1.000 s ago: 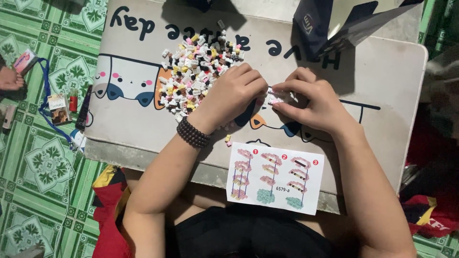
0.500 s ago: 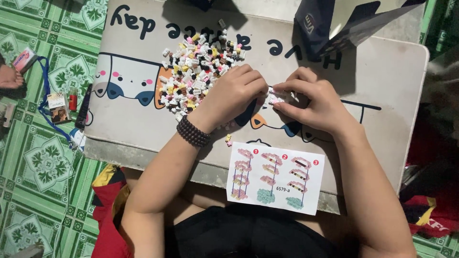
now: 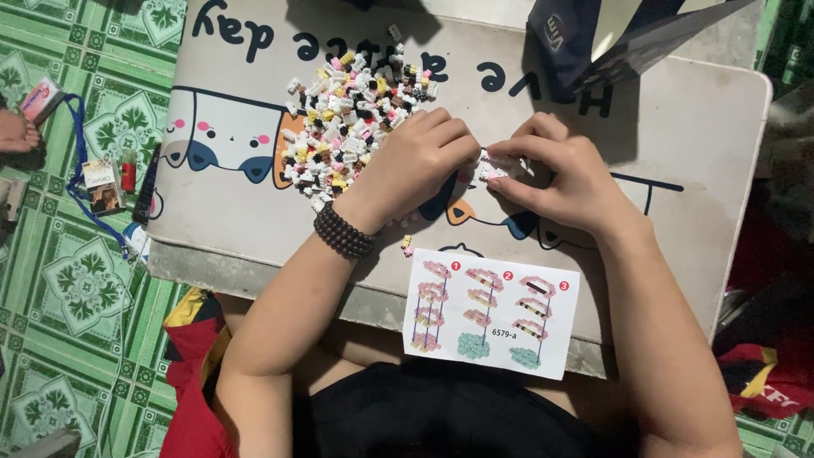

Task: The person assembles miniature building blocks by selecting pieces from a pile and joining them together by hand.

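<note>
Both my hands meet over the middle of a low white table (image 3: 695,170) with cartoon animals printed on it. My left hand (image 3: 415,165), with a dark bead bracelet at the wrist, and my right hand (image 3: 564,174) pinch a small pink-and-white brick assembly (image 3: 494,166) between their fingertips. A pile of several tiny bricks (image 3: 343,119) in white, pink, yellow and black lies just left of my left hand. One or two loose small bricks (image 3: 406,244) sit below my left wrist. An instruction sheet (image 3: 492,312) with three numbered build steps lies at the near table edge.
A dark blue box or bag (image 3: 585,42) stands at the table's far right. On the green patterned floor mat (image 3: 76,288) to the left lie a blue lanyard with a card (image 3: 102,182), a small pink pack (image 3: 38,100) and another person's foot (image 3: 13,134). Red cloth (image 3: 191,390) lies beside my lap.
</note>
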